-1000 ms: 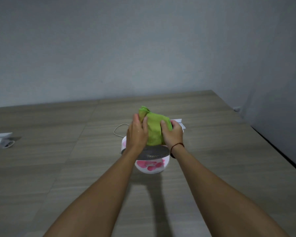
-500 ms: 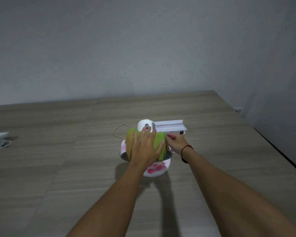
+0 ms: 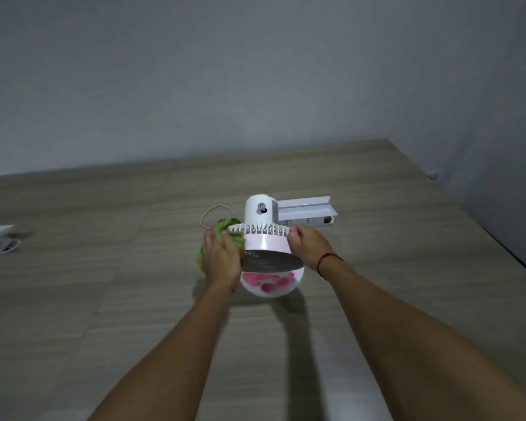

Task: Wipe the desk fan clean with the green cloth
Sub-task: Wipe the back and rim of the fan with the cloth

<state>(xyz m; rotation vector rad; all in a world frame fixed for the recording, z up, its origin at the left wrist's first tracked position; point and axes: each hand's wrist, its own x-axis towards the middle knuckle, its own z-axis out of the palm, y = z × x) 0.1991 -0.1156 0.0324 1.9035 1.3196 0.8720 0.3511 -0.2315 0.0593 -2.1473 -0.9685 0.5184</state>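
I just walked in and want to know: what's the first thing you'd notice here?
The white and pink desk fan in the middle of the wooden table, held between two hands. The left hand presses a bright green cloth against its left side; the right hand steadies its right side.

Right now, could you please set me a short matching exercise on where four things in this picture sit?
Things:
1. green cloth
2. right hand
3. power strip
4. white cable

Places:
A. behind the desk fan, on the right
B. looped on the table behind the fan, on the left
C. pressed on the fan's left side under the left hand
D. on the fan's right rim

Pairs: 1-C, 2-D, 3-A, 4-B
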